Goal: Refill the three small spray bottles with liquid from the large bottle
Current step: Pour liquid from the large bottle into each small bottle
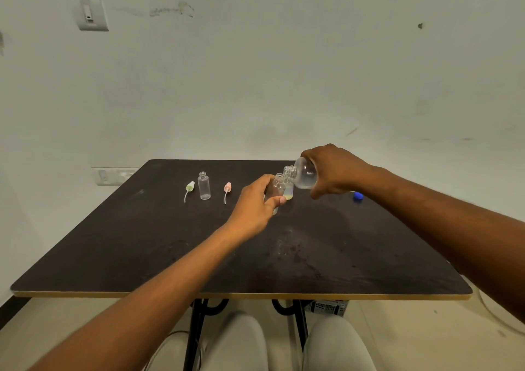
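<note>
My right hand (333, 171) grips the large clear bottle (304, 173), tipped to the left with its open neck over a small bottle. My left hand (255, 203) holds that small clear bottle (277, 186), tilted slightly toward the large bottle's mouth. Just behind it a second small bottle (289, 193) stands with yellowish liquid at its bottom. A third small bottle (204, 186) stands open and upright further left. Two spray tops lie on the table: a pale green one (189, 187) and a pink one (227, 188).
The dark table (142, 251) has a light front edge and stands against a white wall. A blue cap (358, 196) lies to the right of my right hand. Wet smudges mark the tabletop's middle. My knees show below the table.
</note>
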Tool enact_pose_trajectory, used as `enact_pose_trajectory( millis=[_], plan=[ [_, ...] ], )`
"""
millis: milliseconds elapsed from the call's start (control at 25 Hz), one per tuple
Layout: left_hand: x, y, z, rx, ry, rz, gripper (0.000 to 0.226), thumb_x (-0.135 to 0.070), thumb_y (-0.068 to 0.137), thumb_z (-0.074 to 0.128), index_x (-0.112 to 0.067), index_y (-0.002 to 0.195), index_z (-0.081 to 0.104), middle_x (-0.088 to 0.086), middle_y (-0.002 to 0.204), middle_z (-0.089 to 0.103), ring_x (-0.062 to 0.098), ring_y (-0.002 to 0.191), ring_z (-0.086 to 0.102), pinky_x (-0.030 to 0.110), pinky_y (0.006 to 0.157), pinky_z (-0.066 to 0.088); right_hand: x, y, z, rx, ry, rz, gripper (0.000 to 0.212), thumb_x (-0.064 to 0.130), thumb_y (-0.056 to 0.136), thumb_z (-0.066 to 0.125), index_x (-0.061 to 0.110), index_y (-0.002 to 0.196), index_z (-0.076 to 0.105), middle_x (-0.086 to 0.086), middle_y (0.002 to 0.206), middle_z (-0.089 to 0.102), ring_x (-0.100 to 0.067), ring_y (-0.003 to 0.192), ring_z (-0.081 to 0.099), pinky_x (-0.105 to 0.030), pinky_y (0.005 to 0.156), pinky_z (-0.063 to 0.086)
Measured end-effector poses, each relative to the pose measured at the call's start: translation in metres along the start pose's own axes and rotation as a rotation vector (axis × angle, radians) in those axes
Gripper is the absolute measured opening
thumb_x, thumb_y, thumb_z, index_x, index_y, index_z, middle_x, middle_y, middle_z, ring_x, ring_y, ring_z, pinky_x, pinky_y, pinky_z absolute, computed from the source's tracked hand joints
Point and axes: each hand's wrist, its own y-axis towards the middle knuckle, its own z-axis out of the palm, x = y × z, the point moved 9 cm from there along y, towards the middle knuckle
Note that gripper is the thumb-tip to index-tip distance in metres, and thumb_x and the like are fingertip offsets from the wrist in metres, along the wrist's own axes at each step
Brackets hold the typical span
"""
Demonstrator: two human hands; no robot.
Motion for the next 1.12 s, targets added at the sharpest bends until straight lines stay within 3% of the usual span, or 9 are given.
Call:
enact_pose_trajectory(
  millis=[360,520,640,800,1120],
  plan=[
    [0.002,-0.002,0.0,0.003,0.037,-0.009,0.035,-0.021,0.097,0.068,-0.017,0.129,0.057,-0.001,0.125,0.064,0.01,0.11,0.057,-0.002,0.069,0.03,0.007,0.006,-0.003,0.02,-0.108,-0.025,0.06,0.033,0.061,0.092,0.024,0.111,0.059,0.004,0.105,0.063,-0.019,0.092,0.061,-0.034,0.075,0.055],
    [0.003,-0.004,0.0,-0.006,0.045,-0.003,0.031,-0.022,0.096,0.068,-0.017,0.125,0.058,-0.005,0.115,0.063,0.01,0.106,0.058,-0.005,0.072,0.031,0.01,0.008,-0.005,0.037,-0.168,-0.036,0.056,0.031,0.062,0.091,0.028,0.1,0.05,0.004,0.098,0.058,-0.019,0.089,0.059,-0.031,0.069,0.048],
    [0.006,-0.004,0.0,-0.015,0.042,-0.003,0.027,-0.021,0.096,0.069,-0.016,0.121,0.06,-0.003,0.112,0.066,0.014,0.104,0.061,-0.012,0.07,0.024,0.012,0.009,-0.007,0.041,-0.202,-0.035,0.055,0.03,0.061,0.09,0.028,0.098,0.05,0.003,0.098,0.059,-0.02,0.088,0.06,-0.034,0.07,0.052],
    [0.008,-0.004,0.002,-0.004,0.011,-0.004,0.029,-0.022,0.095,0.07,-0.018,0.122,0.06,-0.004,0.112,0.066,0.013,0.104,0.061,0.008,0.077,0.039,0.015,0.009,-0.008,0.05,-0.228,-0.039,0.054,0.029,0.063,0.09,0.027,0.098,0.049,0.004,0.097,0.057,-0.02,0.088,0.059,-0.033,0.071,0.051],
    [0.011,-0.003,0.002,-0.013,-0.025,-0.007,0.029,-0.023,0.094,0.072,-0.018,0.12,0.06,-0.007,0.108,0.063,0.014,0.102,0.061,0.028,0.088,0.051,0.017,0.01,-0.009,0.058,-0.249,-0.045,0.054,0.028,0.063,0.09,0.027,0.097,0.048,0.003,0.097,0.058,-0.02,0.088,0.059,-0.031,0.066,0.045]
  ],
)
